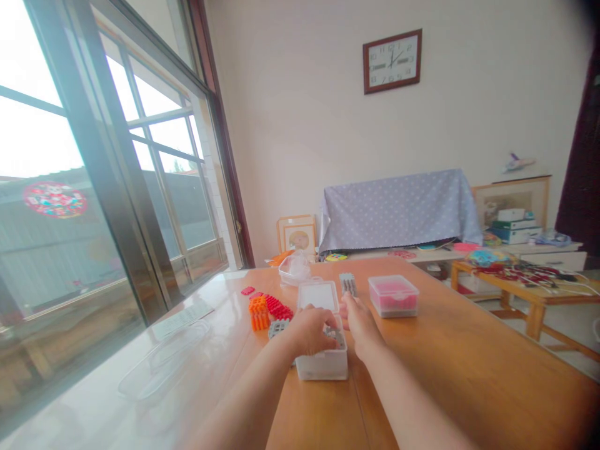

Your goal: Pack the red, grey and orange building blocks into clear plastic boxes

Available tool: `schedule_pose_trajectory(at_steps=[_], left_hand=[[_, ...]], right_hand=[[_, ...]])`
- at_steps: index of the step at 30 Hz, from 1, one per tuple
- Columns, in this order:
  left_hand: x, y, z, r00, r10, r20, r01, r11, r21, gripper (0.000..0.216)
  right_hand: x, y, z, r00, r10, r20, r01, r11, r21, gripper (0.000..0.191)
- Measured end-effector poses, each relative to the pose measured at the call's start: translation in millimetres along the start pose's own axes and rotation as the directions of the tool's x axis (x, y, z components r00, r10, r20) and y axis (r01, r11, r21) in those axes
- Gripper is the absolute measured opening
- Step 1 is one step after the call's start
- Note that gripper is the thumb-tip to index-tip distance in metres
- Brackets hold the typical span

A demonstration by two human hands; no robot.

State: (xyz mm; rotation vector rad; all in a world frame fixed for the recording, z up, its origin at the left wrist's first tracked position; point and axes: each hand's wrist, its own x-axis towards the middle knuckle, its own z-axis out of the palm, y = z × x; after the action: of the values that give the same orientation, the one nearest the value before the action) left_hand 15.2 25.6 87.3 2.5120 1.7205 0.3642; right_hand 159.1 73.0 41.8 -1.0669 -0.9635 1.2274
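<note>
Wooden table [431, 362]: left grip [312, 331] at one open box [322, 367], hold unclear; right grip [358, 319] around one grey block [347, 283].

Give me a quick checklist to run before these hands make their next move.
1. Right hand gripping the grey block stack: ok, held upright beside the open box.
2. Open box's lid out of the way: ok, tipped back behind the opening.
3. Left hand clear of that box: not ok, fingers are at the opening.
4. Left hand's grip on a piece: cannot tell, fingers hide it.
5. Pink-filled box closed: ok, lid on.
6. Orange block stack standing: ok.
</note>
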Motion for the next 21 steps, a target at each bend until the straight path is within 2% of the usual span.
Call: schedule_pose_trajectory(at_steps=[6,9,16,18,21], left_hand=[[-5,-1,-4,0.999,0.024,-0.025,-0.024,1.0,0.013,0.024],[-10,4,-8,1.0,0.009,0.004,-0.01,0.999,0.052,0.02],[-9,14,-9,0.994,0.062,0.085,-0.071,0.991,0.115,0.02],[-9,14,-9,0.996,0.057,0.069,-0.064,0.993,0.098,0.021],[-12,8,-14,1.0,0.021,-0.014,-0.021,0.999,0.027,0.022]], right_hand=[[3,3,-1,1.0,0.013,-0.01,-0.013,1.0,0.004,0.049],[4,3,-2,1.0,0.021,-0.016,-0.021,1.0,0.0,0.049],[5,4,-1,1.0,0.023,-0.008,-0.023,1.0,-0.012,0.051],[5,4,-1,1.0,0.019,-0.008,-0.02,1.0,-0.016,0.052],[5,4,-2,1.0,0.016,-0.003,-0.016,0.999,-0.034,0.051]])
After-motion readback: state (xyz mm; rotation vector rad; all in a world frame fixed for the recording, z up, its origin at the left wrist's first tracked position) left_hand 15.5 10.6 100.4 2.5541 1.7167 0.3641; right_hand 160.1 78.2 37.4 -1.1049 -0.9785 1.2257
